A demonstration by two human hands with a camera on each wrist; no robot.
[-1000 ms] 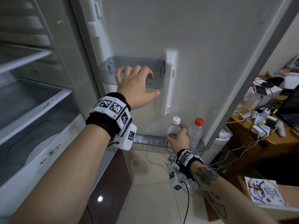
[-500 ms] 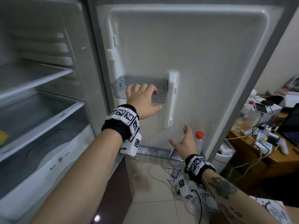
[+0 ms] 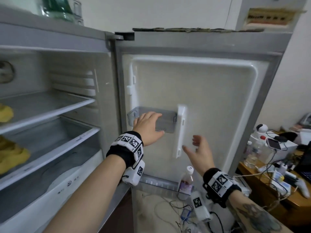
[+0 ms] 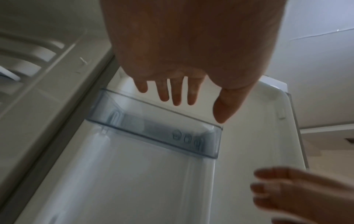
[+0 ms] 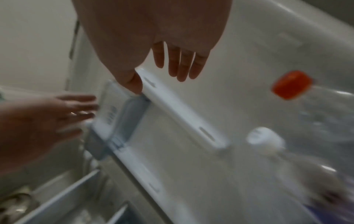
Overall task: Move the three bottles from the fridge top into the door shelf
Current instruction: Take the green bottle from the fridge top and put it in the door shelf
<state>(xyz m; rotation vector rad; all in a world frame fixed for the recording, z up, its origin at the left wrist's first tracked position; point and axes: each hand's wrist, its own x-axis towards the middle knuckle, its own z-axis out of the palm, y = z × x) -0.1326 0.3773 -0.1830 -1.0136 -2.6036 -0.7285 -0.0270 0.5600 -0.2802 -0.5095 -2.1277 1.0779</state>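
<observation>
A white-capped bottle stands in the lower door shelf of the open fridge door. Beside it, in the right wrist view, is a red-capped clear bottle; my right wrist hides it in the head view. My right hand hangs above them with spread fingers, holding nothing. My left hand lies with straight fingers over the rim of the small clear door bin. A blurred green and clear object stands on the fridge top at the upper left.
Yellow items lie on the inner fridge shelves at the left. A cluttered wooden desk with cables and devices stands close on the right of the door. Loose cables lie on the floor below the door.
My right hand let go of the white-capped bottle in the lower shelf and rose, fingers spread. My left hand stayed at the clear bin. The view tilted up to the fridge top.
</observation>
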